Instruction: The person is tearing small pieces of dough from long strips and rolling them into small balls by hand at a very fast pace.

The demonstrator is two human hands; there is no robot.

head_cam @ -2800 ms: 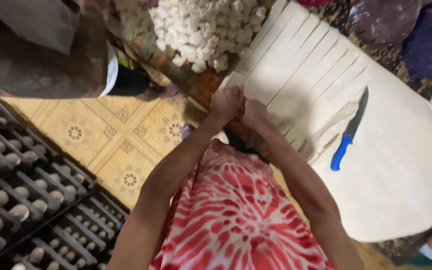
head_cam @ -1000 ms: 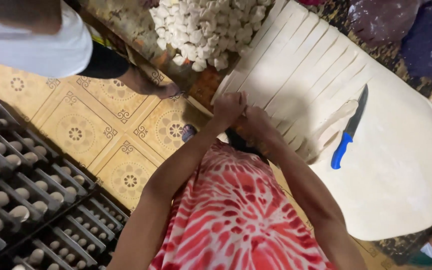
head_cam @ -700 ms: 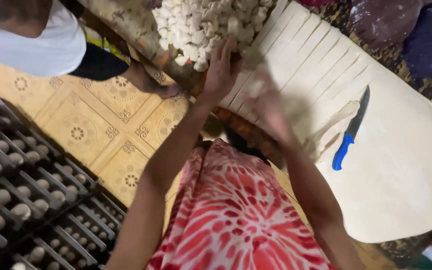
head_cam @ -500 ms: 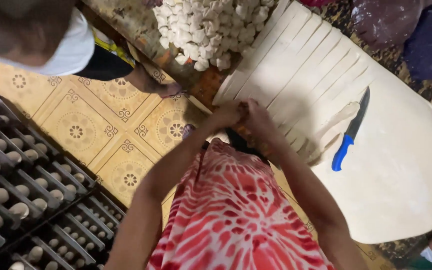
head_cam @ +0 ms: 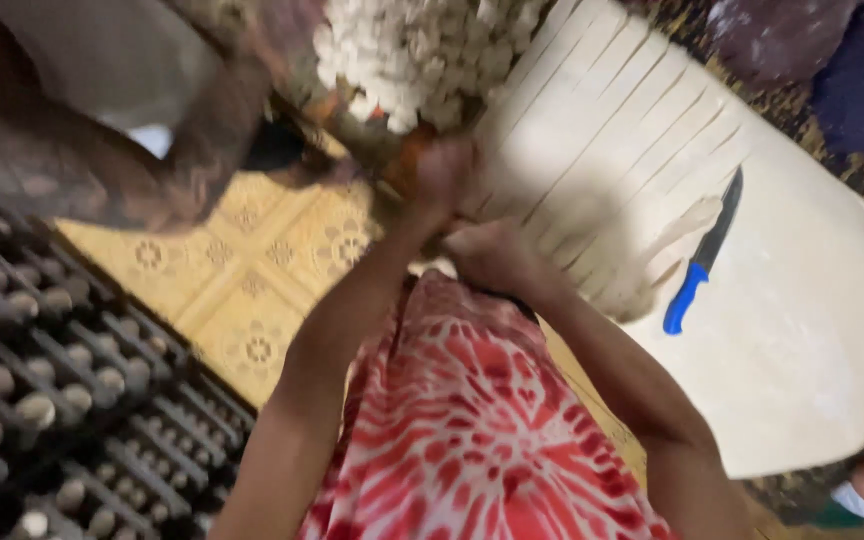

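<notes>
Above yellow tiled floor (head_cam: 252, 290), both hands at dough strips (head_cam: 592, 150) running away up-right; left hand (head_cam: 444, 180) nearer, right hand (head_cam: 492, 258) just below; finger grip blurred, unclear.

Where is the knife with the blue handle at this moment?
In the head view, the blue-handled knife lies to the right of both hands, on the flat sheet of dough, just beside the cut dough strips; neither hand touches it.

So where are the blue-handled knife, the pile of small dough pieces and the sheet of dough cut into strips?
Blue-handled knife (head_cam: 685, 300): head view, on its handle.
Pile of small dough pieces (head_cam: 417, 50): head view, its middle.
Sheet of dough cut into strips (head_cam: 802, 330): head view, uncut part.
</notes>
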